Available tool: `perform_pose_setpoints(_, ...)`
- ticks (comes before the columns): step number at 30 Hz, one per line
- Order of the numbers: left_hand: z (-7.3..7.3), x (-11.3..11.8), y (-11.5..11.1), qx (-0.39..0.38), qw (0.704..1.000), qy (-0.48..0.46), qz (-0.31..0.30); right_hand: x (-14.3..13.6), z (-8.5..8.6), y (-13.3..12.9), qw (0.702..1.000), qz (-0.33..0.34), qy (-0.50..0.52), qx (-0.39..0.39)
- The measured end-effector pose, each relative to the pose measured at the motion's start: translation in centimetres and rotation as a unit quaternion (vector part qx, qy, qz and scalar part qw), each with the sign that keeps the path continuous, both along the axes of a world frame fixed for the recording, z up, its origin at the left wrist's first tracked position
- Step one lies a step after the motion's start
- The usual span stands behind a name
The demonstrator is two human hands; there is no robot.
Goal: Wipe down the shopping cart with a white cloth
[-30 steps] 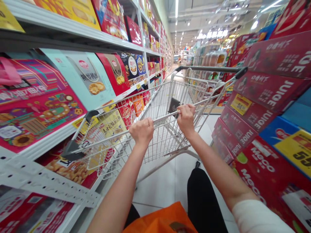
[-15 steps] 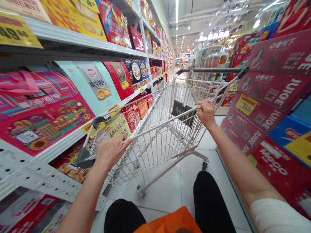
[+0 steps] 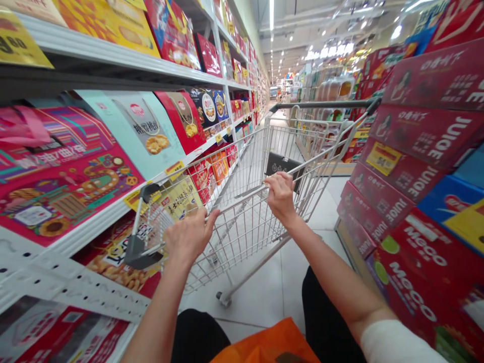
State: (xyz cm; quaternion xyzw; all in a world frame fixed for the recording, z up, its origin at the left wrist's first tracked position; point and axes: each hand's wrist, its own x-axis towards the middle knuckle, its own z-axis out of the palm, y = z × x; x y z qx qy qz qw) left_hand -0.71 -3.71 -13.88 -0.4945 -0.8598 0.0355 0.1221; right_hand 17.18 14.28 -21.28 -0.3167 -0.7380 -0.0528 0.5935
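Note:
A wire shopping cart (image 3: 234, 237) stands at an angle across the aisle in front of me, with its grey handlebar (image 3: 325, 105) at the far right end. My left hand (image 3: 189, 233) is closed over the near top rim close to the cart's left end, thumb along the rail. Farther right on the same rim, my right hand (image 3: 280, 195) grips the rail with bent fingers. Behind that hand, a dark sign panel (image 3: 279, 165) hangs in the cart. No goods show in the wire basket.
Shelves on the left hold gift boxes, among them a pink patterned box (image 3: 68, 176) and a light-blue box (image 3: 132, 126). Stacked red drink cartons (image 3: 419, 126) line the right side. White floor tiles (image 3: 260, 292) lie under the cart, and the aisle runs on ahead.
My right hand has moved left along the rim, nearer to my left hand. My left hand and the cart's left end have shifted slightly right in view.

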Motion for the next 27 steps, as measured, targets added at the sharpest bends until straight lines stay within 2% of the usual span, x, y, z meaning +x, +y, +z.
perform_pose_setpoints(3,0.1,-0.9,-0.6,-0.011,1.000,-0.017,-0.018,2.4,0.3,1.9,0.997,0.014,-0.069,0.029)
perform_pose_setpoints(8,0.9,-3.9,-3.3,-0.021,0.995,0.007,-0.101,7.1,1.3,7.0,1.000,-0.008,-0.014,0.003)
perform_pose_setpoints(10,1.0,-4.6,-4.3,-0.045,0.995,0.005,-0.088,7.7,1.4,8.2,1.000,-0.019,0.006,-0.008)
perform_pose_setpoints(12,1.0,-4.6,-4.8,-0.082,0.995,-0.033,-0.042,7.4,1.4,8.6,0.998,-0.039,0.034,-0.020)
perform_pose_setpoints(14,1.0,-4.0,-4.8,-0.109,0.991,-0.076,-0.010,6.2,1.2,7.9,0.996,-0.060,0.062,-0.030)
perform_pose_setpoints(17,1.3,-2.8,-4.3,-0.117,0.988,-0.101,-0.005,3.4,0.5,5.0,0.994,-0.067,0.075,-0.034)
perform_pose_setpoints(20,1.7,-2.0,-4.0,-0.125,0.987,-0.105,0.005,0.8,-0.2,0.7,0.998,-0.016,0.053,-0.027)
perform_pose_setpoints(22,1.8,-1.9,-4.1,-0.125,0.987,-0.097,0.013,0.0,-0.4,-1.4,0.999,0.015,0.032,-0.003)
perform_pose_setpoints(24,1.6,-1.9,-4.3,-0.122,0.988,-0.090,0.012,0.4,-0.3,-2.0,0.999,0.032,-0.005,0.013)
perform_pose_setpoints(27,1.1,-1.9,-4.5,-0.120,0.990,-0.079,0.005,2.3,-0.1,-0.4,0.999,0.033,-0.039,0.008)
